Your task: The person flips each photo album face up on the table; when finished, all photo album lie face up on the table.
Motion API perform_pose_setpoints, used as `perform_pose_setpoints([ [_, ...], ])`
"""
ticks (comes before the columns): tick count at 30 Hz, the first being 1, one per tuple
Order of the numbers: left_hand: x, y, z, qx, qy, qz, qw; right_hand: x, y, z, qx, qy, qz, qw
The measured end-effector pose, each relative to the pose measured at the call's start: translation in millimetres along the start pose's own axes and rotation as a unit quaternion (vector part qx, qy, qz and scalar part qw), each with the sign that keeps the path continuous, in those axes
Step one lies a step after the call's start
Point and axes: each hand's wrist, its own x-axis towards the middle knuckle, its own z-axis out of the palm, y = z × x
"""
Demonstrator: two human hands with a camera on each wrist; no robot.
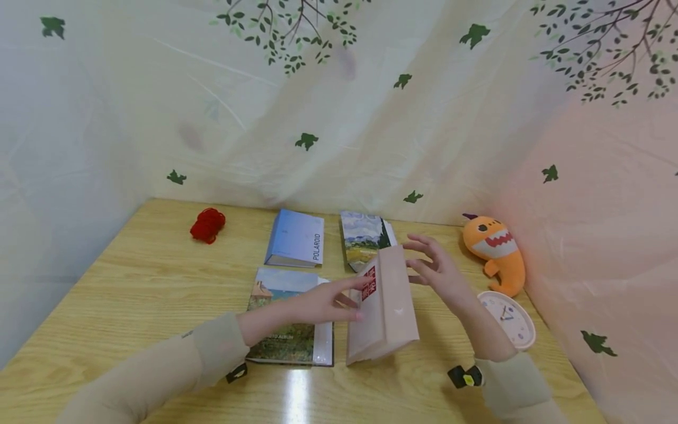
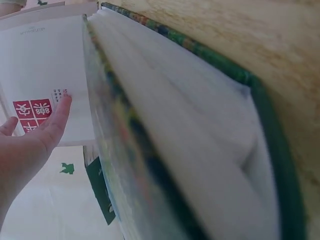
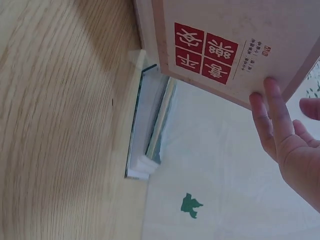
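Note:
A pale pink book (image 1: 398,303) with a red square of characters stands tilted on its lower edge at the table's middle. My left hand (image 1: 320,301) reaches to its left face, index finger stretched across the print and thumb apart from it. In the left wrist view that fingertip lies beside the red print (image 2: 32,112). My right hand (image 1: 442,277) is at the book's upper right, its fingers spread. Seen from the right wrist, two fingertips touch the cover near its edge, and the thumb stands off. Under my left forearm lies a photo album (image 1: 286,347) with a landscape cover.
Behind are a blue Polaroid album (image 1: 296,235) and a painted-cover album (image 1: 362,232). Red yarn (image 1: 208,225) lies at the back left. An orange shark plush (image 1: 498,253) and a round clock (image 1: 508,321) are at the right, beside the curtain (image 1: 598,235).

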Motion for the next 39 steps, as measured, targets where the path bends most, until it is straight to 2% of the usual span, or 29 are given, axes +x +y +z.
perform_pose_setpoints([
  [6, -7.0, 4.0, -5.1, -0.021, -0.001, -0.003, 0.9998, 0.3, -5, 15, 0.045, 0.003, -0.009, 0.9990],
  [10, -10.7, 6.1, -8.8, -0.021, 0.005, 0.001, 0.9998, 0.2, -5, 23, 0.048, 0.010, -0.006, 0.9988],
  [17, -14.8, 9.9, -12.9, -0.033, 0.038, 0.018, 0.9986, -0.7, 0, 36, 0.060, -0.006, -0.023, 0.9979],
  [21, -18.0, 9.1, -14.9, -0.054, 0.058, 0.022, 0.9966, 0.8, 5, 46, 0.038, -0.015, -0.060, 0.9974],
  [24, -21.3, 7.4, -16.4, -0.071, 0.070, 0.020, 0.9948, 1.6, 7, 53, 0.012, -0.018, -0.070, 0.9973],
  [33, -31.9, 9.0, -23.4, -0.105, 0.087, -0.006, 0.9906, 0.0, 13, 70, -0.020, -0.043, -0.035, 0.9982],
  [39, -36.8, 8.0, -29.5, -0.110, 0.094, -0.006, 0.9895, -0.2, 18, 78, -0.039, -0.080, -0.022, 0.9958],
])
